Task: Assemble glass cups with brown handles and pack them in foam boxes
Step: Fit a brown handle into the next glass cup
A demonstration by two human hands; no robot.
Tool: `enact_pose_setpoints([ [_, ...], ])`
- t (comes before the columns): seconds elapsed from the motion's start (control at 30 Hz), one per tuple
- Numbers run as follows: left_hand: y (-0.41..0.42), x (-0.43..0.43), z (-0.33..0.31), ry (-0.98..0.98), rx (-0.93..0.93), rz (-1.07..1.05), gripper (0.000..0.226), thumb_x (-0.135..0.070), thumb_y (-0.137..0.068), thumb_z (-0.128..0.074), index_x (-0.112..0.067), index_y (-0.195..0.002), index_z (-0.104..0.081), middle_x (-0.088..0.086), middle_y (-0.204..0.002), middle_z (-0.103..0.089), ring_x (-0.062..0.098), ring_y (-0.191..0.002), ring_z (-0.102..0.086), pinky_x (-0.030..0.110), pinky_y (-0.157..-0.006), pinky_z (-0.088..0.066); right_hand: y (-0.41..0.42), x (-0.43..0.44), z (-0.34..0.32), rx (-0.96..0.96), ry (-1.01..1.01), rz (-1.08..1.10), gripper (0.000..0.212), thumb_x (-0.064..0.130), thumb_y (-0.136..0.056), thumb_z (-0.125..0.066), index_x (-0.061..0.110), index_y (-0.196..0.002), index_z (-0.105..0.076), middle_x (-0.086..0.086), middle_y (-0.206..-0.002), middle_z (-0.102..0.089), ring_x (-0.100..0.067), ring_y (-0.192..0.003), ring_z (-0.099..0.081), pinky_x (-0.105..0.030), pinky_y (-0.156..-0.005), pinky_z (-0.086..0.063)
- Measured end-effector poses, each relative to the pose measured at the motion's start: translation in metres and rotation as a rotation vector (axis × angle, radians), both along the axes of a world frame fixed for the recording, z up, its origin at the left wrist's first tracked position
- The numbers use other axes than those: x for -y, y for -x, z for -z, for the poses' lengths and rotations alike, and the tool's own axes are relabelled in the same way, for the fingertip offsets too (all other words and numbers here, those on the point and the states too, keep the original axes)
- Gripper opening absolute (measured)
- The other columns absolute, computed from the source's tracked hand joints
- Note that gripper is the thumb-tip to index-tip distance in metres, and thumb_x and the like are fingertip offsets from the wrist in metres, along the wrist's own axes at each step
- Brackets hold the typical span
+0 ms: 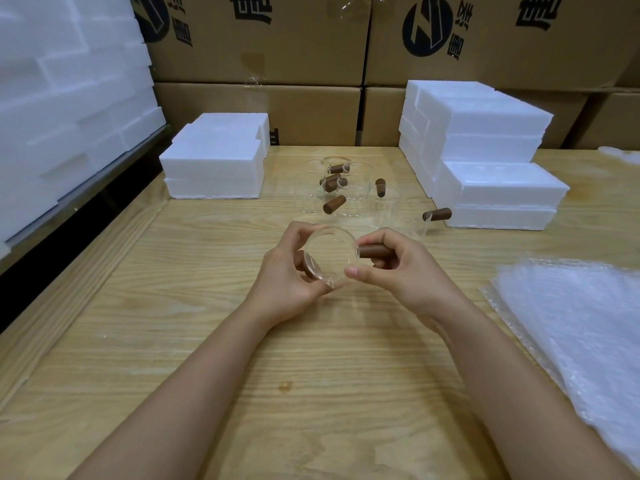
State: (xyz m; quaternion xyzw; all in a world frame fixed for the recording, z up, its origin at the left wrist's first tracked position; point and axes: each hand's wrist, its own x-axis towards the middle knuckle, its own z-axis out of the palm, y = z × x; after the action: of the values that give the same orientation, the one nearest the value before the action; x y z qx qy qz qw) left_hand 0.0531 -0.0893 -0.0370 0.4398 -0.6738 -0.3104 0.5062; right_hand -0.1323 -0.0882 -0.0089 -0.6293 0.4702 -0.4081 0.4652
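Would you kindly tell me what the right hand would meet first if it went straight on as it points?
Probably the glass cup in the left hand: the right hand pinches the brown handle, aimed leftward at the cup's wall, apparently touching it; depth is unclear.

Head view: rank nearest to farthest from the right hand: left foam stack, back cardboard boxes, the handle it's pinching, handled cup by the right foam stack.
1. Brown handle: pinched in the right hand.
2. Handled cup: just beyond, by the right foam stack.
3. Left foam stack: across the table, left.
4. Cardboard boxes: behind everything.
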Motion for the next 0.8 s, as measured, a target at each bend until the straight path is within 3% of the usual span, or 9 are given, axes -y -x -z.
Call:
enact_pose_setpoints([
  [0.1,0.0,-0.001,-0.001,-0.003,-0.001,0.018,0.069,-0.007,-0.062,-0.09,-0.042,-0.107,-0.05,-0.029,-0.107,-0.064,0.002,-0.091,-0.067,0.032,-0.074,-0.059,0.002,0.002,0.001,0.043,-0.002,-0.004,0.022,0.027,-0.07,-0.08,0.025,-0.088,-0.068,0.014,-0.08,-0.072,0.006,-0.063,-0.058,-0.01,-0.057,-0.044],
  [0.23,0.001,-0.001,-0.001,0.007,0.027,0.012,0.074,-0.011,-0.061,-0.089,-0.056,-0.103,-0.049,-0.024,-0.11,-0.064,0.008,-0.088,-0.067,0.038,-0.076,-0.057,0.0,0.003,0.003,0.065,-0.015,0.06,0.009,0.03,-0.08,-0.072,0.023,-0.083,-0.068,0.018,-0.06,-0.063,0.003,-0.055,-0.053,-0.013,-0.052,-0.041],
  [0.37,0.002,0.0,0.002,0.027,0.085,-0.014,0.076,-0.009,-0.062,-0.088,-0.055,-0.109,-0.049,-0.016,-0.109,-0.065,0.024,-0.08,-0.066,0.046,-0.073,-0.056,-0.008,0.001,0.006,0.129,-0.044,0.156,0.02,0.039,-0.08,-0.071,0.021,-0.073,-0.065,0.017,-0.055,-0.055,0.003,-0.05,-0.048,-0.015,-0.052,-0.038],
  [0.47,0.003,0.001,0.004,0.055,0.141,-0.029,0.073,-0.01,-0.064,-0.086,-0.048,-0.115,-0.049,0.004,-0.105,-0.068,0.021,-0.072,-0.064,0.045,-0.071,-0.056,-0.017,0.0,0.01,0.157,-0.054,0.271,0.031,0.048,-0.078,-0.07,0.021,-0.065,-0.06,0.019,-0.048,-0.05,0.003,-0.045,-0.045,-0.018,-0.056,-0.035],
  [0.53,0.004,0.0,0.004,0.089,0.189,-0.034,0.073,-0.01,-0.066,-0.084,-0.049,-0.114,-0.047,0.011,-0.103,-0.068,0.016,-0.067,-0.062,0.036,-0.071,-0.055,-0.023,-0.001,0.012,0.145,-0.055,0.354,0.038,0.056,-0.073,-0.07,0.021,-0.066,-0.057,0.021,-0.046,-0.047,0.004,-0.045,-0.044,-0.019,-0.057,-0.033],
  [0.57,0.005,0.0,0.005,0.111,0.215,-0.034,0.073,-0.009,-0.066,-0.083,-0.049,-0.113,-0.045,0.01,-0.103,-0.069,0.014,-0.066,-0.061,0.029,-0.071,-0.054,-0.026,-0.003,0.012,0.136,-0.05,0.388,0.042,0.06,-0.068,-0.07,0.021,-0.067,-0.056,0.022,-0.049,-0.049,0.004,-0.049,-0.047,-0.018,-0.059,-0.033],
  [0.63,0.006,0.0,0.005,0.155,0.263,-0.029,0.071,-0.005,-0.067,-0.081,-0.047,-0.113,-0.046,-0.005,-0.107,-0.068,0.01,-0.065,-0.059,0.016,-0.067,-0.049,-0.033,-0.004,0.014,0.094,-0.033,0.439,0.052,0.067,-0.06,-0.07,0.019,-0.073,-0.055,0.016,-0.074,-0.056,0.001,-0.065,-0.051,-0.018,-0.063,-0.036],
  [0.7,0.007,-0.001,0.006,0.166,0.299,-0.028,0.066,-0.003,-0.066,-0.079,-0.034,-0.119,-0.053,-0.021,-0.112,-0.062,0.007,-0.065,-0.057,0.01,-0.065,-0.044,-0.038,-0.006,0.015,0.018,-0.034,0.46,0.06,0.07,-0.055,-0.071,0.019,-0.082,-0.052,0.006,-0.099,-0.045,-0.006,-0.076,-0.051,-0.019,-0.068,-0.04],
  [0.8,0.005,-0.001,0.008,0.131,0.3,-0.048,0.066,-0.006,-0.067,-0.08,-0.025,-0.125,-0.055,-0.004,-0.109,-0.067,0.007,-0.067,-0.057,0.01,-0.065,-0.045,-0.041,-0.009,0.015,-0.081,-0.01,0.419,0.072,0.066,-0.048,-0.074,0.022,-0.096,-0.045,0.008,-0.104,-0.03,-0.006,-0.089,-0.048,-0.016,-0.078,-0.04],
])
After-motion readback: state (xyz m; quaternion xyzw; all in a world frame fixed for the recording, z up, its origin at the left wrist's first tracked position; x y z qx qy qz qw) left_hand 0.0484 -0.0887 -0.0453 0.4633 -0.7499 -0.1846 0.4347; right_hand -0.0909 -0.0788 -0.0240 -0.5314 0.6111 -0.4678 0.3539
